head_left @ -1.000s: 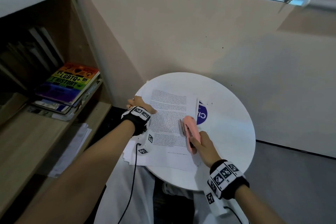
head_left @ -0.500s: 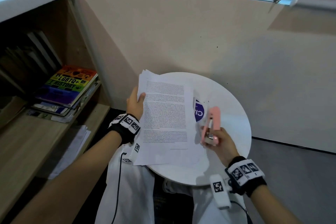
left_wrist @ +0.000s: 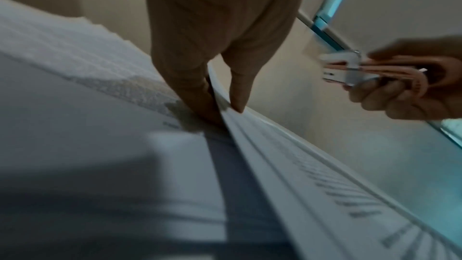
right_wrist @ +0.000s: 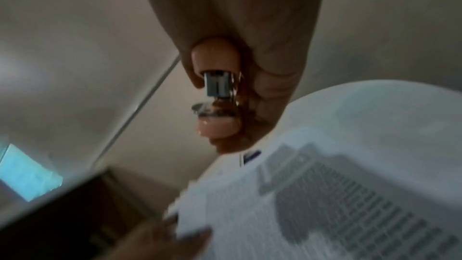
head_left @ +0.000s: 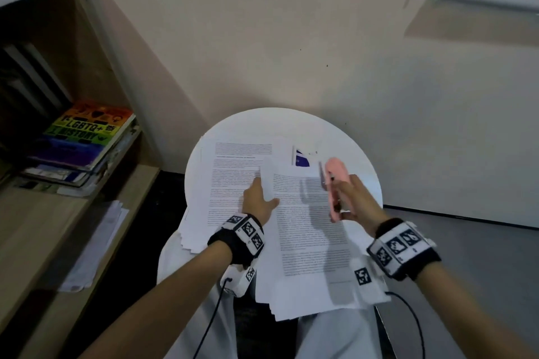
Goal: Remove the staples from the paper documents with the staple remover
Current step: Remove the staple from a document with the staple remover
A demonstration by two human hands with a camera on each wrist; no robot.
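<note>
Now that the stapled document [head_left: 309, 230] has come down from upright in my left hand to lying flat at frame centre, it sits on the right of the white round surface [head_left: 358, 154], its lower edge hanging off toward my lap. It partly overlaps a second stack of papers [head_left: 227, 183] to its left. I judge one sheaf is being set in place for the next staple pull. No staple is visible; too small or hidden.

My left hand [head_left: 259, 201] pinches the document's upper-left corner. In the left wrist view the thumb and fingers [left_wrist: 237, 94] are together, clamped on the sheet edges.

My right hand [head_left: 354, 201] is lifted just above the document's upper right. Its fingers are curled round the pink staple remover [head_left: 335, 183], metal end pointing up-frame. In the right wrist view the tool's metal jaws are slightly apart. It touches no paper yet.

A blue-printed card [head_left: 302, 159] lies just past the document's top edge.
</note>
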